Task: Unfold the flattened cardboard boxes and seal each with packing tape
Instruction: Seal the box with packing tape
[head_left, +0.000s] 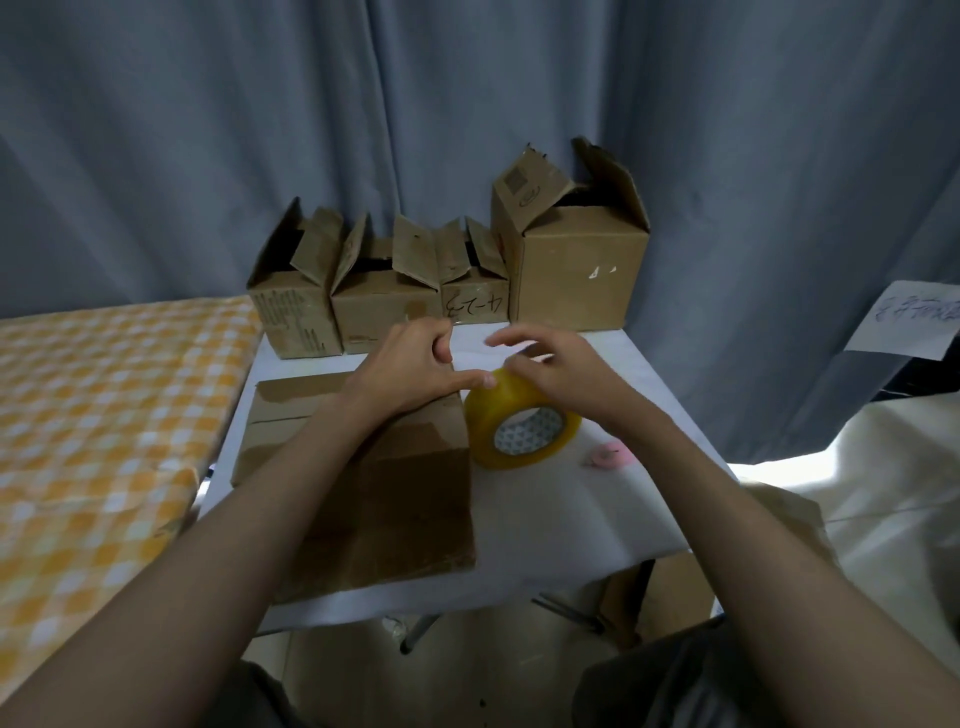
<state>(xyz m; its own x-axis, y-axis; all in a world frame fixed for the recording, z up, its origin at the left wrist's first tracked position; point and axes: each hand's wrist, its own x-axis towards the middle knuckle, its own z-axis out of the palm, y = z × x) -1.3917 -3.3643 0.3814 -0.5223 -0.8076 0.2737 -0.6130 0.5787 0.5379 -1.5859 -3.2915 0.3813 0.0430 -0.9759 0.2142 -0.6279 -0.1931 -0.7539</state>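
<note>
A roll of yellow packing tape (519, 428) stands tilted on the white table (545, 525). My right hand (556, 371) grips the roll from above, fingers curled over its top. My left hand (415, 364) reaches in from the left and pinches at the roll's upper edge with thumb and forefinger, its other fingers curled up. Whether a tape end is lifted I cannot tell. A flattened cardboard box (379, 499) lies under my left forearm. Several unfolded boxes with their top flaps up stand at the back: small ones (296, 317) (384, 306) (475, 304) and a taller one (576, 265).
A small pink object (608, 455) lies on the table right of the roll. A surface with an orange checked cloth (104, 415) adjoins the table's left side. Grey curtains (467, 104) hang behind. A sheet with handwriting (909, 322) is at the right.
</note>
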